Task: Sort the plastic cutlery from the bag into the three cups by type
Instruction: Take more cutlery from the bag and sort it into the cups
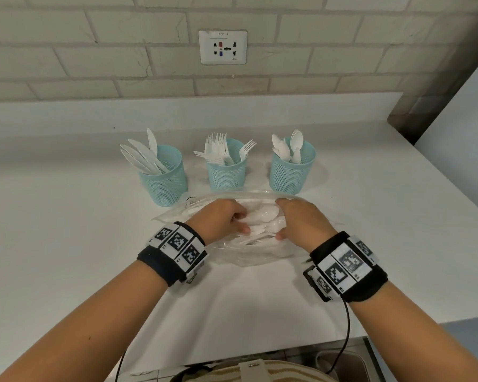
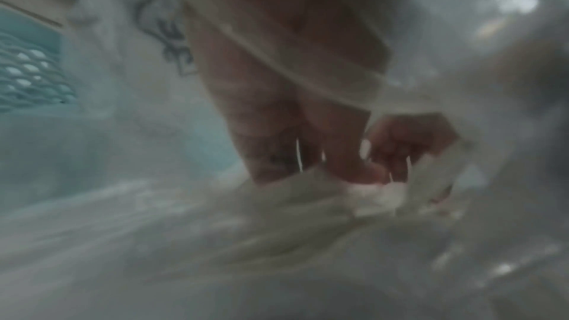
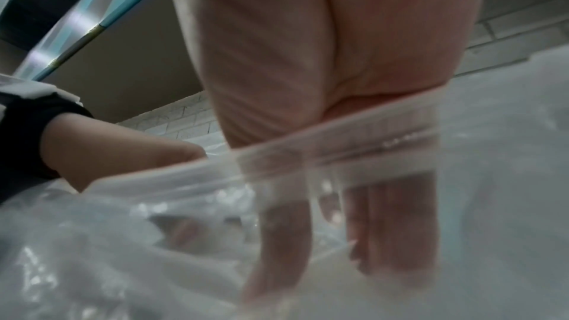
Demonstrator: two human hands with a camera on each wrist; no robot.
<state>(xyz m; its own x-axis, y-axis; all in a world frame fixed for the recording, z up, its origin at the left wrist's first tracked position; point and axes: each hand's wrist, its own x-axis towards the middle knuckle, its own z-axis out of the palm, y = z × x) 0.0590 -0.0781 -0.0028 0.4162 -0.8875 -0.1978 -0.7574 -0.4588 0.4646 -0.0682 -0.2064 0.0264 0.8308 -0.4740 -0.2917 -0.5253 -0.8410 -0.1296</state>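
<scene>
A clear plastic bag (image 1: 232, 255) lies open on the white counter, with white spoons (image 1: 262, 213) and other cutlery inside. Both hands reach into its mouth. My left hand (image 1: 242, 223) curls its fingers and thumb onto a white piece; in the left wrist view, the left hand (image 2: 378, 174) pinches it through blurred plastic. My right hand (image 1: 280, 219) arches over the pile, and the right wrist view shows the right hand (image 3: 323, 264) with straight fingers down among the cutlery. Behind the bag stand three teal mesh cups: knives (image 1: 164, 180), forks (image 1: 226, 175), spoons (image 1: 290, 175).
The cups stand in a row close behind the bag, a hand's width apart. A tiled wall with a socket plate (image 1: 222, 46) backs the counter (image 1: 66, 244). The counter's front edge runs below my forearms, with a sink corner (image 1: 351, 362) at lower right.
</scene>
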